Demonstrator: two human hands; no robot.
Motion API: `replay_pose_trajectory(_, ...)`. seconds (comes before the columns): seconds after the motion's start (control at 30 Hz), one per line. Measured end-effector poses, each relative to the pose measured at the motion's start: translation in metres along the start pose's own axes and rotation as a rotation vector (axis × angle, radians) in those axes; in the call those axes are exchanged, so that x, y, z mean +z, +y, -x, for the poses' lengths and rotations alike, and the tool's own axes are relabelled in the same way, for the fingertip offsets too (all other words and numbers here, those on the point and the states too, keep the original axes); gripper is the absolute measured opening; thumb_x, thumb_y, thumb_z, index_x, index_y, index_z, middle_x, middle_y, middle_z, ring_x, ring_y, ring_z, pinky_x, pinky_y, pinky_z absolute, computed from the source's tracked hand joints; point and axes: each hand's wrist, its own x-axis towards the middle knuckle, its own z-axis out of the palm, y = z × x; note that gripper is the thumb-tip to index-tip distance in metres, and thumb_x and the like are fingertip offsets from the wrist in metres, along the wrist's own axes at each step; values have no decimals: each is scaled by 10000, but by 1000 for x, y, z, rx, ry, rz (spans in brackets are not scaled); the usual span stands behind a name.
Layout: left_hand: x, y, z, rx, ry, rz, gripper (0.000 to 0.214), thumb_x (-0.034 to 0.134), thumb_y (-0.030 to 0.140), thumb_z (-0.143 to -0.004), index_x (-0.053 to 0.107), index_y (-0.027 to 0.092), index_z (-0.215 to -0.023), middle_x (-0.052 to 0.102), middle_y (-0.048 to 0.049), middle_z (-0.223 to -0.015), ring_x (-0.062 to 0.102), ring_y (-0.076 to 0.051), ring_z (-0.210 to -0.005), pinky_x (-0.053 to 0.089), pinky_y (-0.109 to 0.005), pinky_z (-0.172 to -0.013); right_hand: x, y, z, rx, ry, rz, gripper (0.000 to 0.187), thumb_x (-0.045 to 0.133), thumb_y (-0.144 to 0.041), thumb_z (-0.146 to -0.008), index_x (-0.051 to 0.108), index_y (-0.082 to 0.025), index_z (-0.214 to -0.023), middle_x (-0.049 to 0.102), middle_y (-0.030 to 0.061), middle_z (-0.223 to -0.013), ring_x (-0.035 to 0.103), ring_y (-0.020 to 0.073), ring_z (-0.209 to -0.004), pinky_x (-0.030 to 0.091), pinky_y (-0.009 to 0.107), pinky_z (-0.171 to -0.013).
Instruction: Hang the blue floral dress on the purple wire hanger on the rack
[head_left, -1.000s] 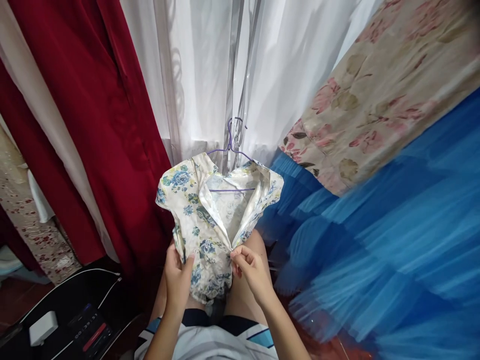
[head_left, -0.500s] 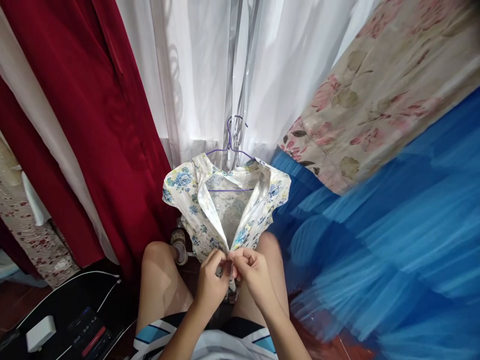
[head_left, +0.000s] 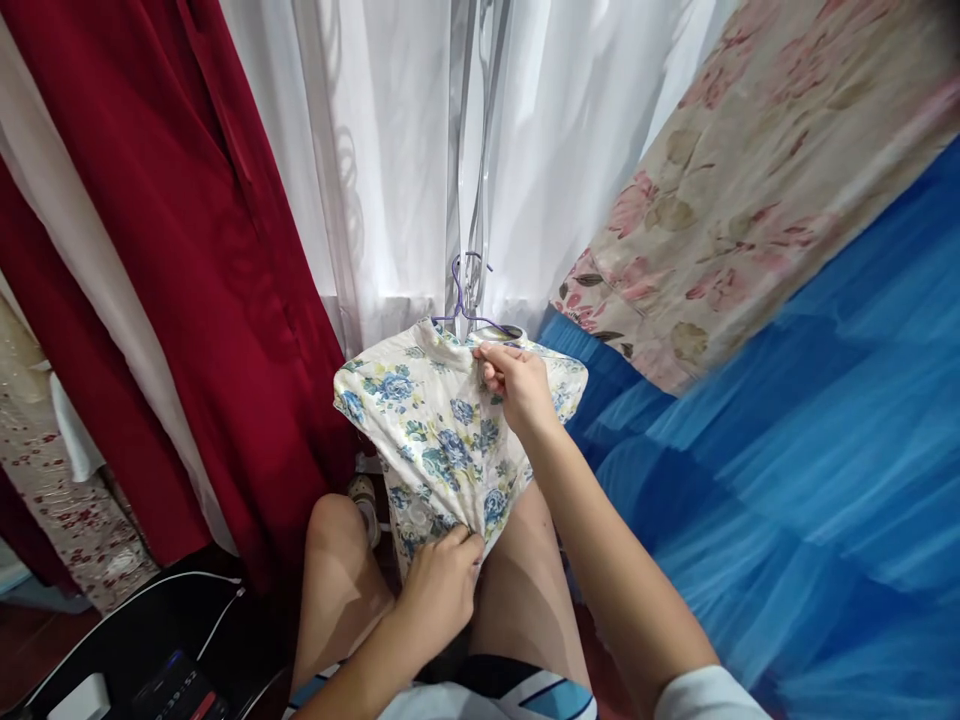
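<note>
A small white garment with blue flowers (head_left: 427, 430) hangs on a purple wire hanger (head_left: 461, 300) in front of my knees. Its front lies closed. My left hand (head_left: 442, 585) pinches the garment's lower hem, fingers closed on the cloth. My right hand (head_left: 514, 385) reaches up and grips the garment near its collar, just below the hanger's hook, fingers closed on the fabric. The hanger's hook catches on a shiny metal pole (head_left: 472, 200) among the curtains.
A white sheer curtain (head_left: 390, 150) hangs behind, a dark red curtain (head_left: 172, 250) to the left. Blue tulle (head_left: 787, 450) and a floral cloth (head_left: 750, 170) fill the right. A black bag with cables and a white charger (head_left: 79, 695) lies at lower left.
The garment's open front is now closed. My right hand rose from the lower placket to the collar. My left hand dropped to the hem.
</note>
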Motion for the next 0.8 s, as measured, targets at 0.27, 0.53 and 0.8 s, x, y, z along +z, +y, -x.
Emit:
replay_pose_trajectory(0.27, -82, -17, -64, 107, 460, 393, 347, 503, 262, -957, 522, 239, -1302, 642, -15, -856, 609, -158, -775, 485, -278, -752, -7, 13, 30, -80, -49, 189, 294, 729, -425, -778, 615, -163, -711, 546, -33, -446, 417, 78, -385, 304, 210, -413)
replay_pose_trajectory(0.53, -150, 2, -143, 440, 697, 110, 177, 485, 247, -975, 636, 182, -909, 609, -53, -901, 588, -174, -883, 461, -288, -809, -5, 17, 21, -207, -100, 361, 252, 634, -398, -838, 537, -190, -735, 508, -44, -491, 422, 98, -421, 288, 226, -438)
replay_pose_trajectory(0.8, -193, -56, -146, 144, 1209, 380, 165, 559, 297, -936, 634, 163, -876, 629, -36, -862, 584, -161, -847, 461, -263, -811, -19, 56, 43, -168, -120, 607, 240, 580, -349, -859, 486, -209, -688, 436, -58, -489, 381, 107, -441, 263, 240, -473)
